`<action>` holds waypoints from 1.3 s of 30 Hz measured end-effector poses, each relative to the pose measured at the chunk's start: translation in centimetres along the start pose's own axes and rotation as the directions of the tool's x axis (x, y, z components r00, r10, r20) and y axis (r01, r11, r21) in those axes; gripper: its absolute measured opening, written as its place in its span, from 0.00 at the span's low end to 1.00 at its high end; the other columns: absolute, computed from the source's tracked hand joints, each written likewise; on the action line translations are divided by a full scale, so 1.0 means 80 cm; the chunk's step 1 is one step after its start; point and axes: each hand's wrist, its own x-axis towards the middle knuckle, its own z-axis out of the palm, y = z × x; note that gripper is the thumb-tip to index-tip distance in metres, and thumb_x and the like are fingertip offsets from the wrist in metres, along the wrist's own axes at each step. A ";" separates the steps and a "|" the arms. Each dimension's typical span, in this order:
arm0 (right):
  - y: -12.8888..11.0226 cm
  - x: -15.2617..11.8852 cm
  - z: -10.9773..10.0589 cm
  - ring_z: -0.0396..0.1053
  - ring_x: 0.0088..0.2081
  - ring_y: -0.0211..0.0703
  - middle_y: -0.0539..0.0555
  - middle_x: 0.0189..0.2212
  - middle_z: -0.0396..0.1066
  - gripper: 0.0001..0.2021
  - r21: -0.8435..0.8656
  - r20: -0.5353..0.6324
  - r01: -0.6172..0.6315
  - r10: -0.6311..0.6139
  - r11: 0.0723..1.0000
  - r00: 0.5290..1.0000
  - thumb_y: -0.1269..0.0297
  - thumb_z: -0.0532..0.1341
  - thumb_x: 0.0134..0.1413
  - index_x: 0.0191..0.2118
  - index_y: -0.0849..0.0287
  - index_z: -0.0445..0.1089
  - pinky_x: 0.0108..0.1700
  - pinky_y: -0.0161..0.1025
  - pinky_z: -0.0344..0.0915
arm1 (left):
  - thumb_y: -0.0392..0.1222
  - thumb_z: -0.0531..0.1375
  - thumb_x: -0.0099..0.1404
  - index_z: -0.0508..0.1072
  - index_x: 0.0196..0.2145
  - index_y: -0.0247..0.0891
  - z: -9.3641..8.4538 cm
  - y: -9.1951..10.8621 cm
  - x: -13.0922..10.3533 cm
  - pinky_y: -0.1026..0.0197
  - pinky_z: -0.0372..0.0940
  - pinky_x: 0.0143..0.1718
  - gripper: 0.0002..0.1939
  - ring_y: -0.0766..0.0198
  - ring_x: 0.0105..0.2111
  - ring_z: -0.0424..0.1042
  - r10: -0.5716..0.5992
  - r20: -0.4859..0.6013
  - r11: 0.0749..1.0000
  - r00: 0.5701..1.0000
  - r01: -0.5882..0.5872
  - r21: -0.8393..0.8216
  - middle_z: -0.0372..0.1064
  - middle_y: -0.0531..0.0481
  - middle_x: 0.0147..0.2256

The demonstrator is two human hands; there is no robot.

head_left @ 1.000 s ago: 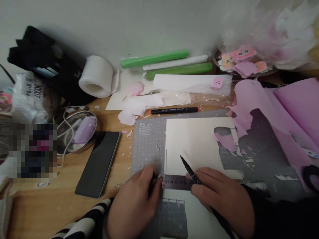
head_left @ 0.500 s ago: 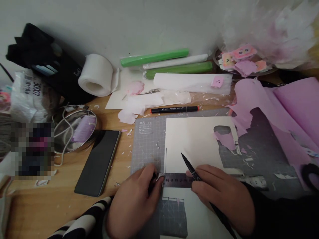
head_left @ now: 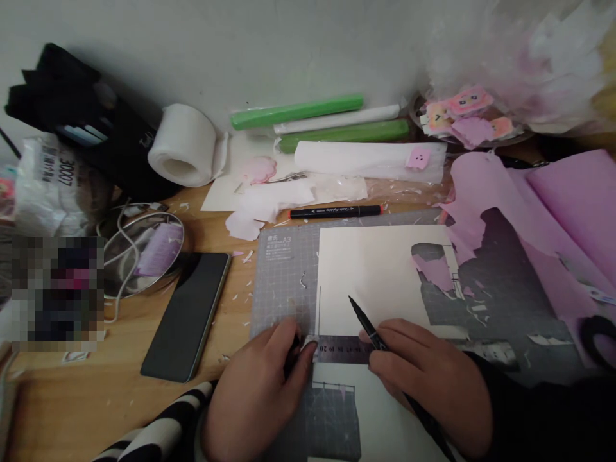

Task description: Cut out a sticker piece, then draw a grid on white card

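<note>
My left hand (head_left: 257, 385) is closed at the end of a metal ruler (head_left: 341, 350), thumb and fingers pinching near the 20 mark. Something dark shows between those fingers, too hidden to name. In my right hand (head_left: 423, 372) is a slim black pen (head_left: 362, 317), its tip pointing up and left over cream card (head_left: 370, 269). The fingers of that hand also rest by the ruler, which lies across the card. A short dark line runs along the card's left edge, above the ruler. Under it all is a grey cutting mat (head_left: 283, 301).
A phone (head_left: 187, 314) and a bowl (head_left: 176, 269) with a cable are on the left. A black marker (head_left: 335, 212) lies behind the mat. Pink paper (head_left: 577, 205), scraps and scissors (head_left: 599, 337) sit to the right. A white roll (head_left: 183, 144) stands near the wall.
The view has shifted very slightly. Both hands, the pen and the ruler hold their places on the card.
</note>
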 end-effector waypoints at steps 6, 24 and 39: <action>0.000 -0.001 0.001 0.63 0.31 0.42 0.53 0.26 0.67 0.14 0.009 0.015 -0.021 0.021 1.000 1.000 0.73 0.47 0.60 0.28 0.58 0.65 0.31 0.36 0.58 | 0.42 0.48 0.64 0.54 0.25 0.42 0.000 0.000 0.002 0.63 0.54 0.21 0.10 0.62 0.22 0.66 -0.007 0.002 1.000 1.000 0.007 -0.008 0.62 0.55 0.21; -0.003 0.002 -0.001 0.64 0.30 0.42 0.53 0.25 0.68 0.15 0.005 0.019 -0.032 0.032 0.999 0.999 0.71 0.46 0.61 0.27 0.58 0.65 0.29 0.37 0.59 | 0.30 0.38 0.67 0.66 0.45 0.37 0.003 -0.001 -0.006 0.65 0.63 0.20 0.19 0.64 0.21 0.71 0.555 -0.094 0.813 0.826 -0.516 0.269 0.71 0.52 0.24; 0.015 0.015 -0.036 0.65 0.23 0.36 0.48 0.21 0.66 0.10 0.566 -0.121 -0.309 0.447 0.764 0.886 0.71 0.52 0.54 0.40 0.54 0.67 0.25 0.33 0.64 | 0.30 0.36 0.68 0.68 0.46 0.36 0.002 0.004 -0.007 0.64 0.68 0.21 0.24 0.64 0.20 0.71 0.580 -0.065 0.775 0.812 -0.524 0.353 0.72 0.49 0.25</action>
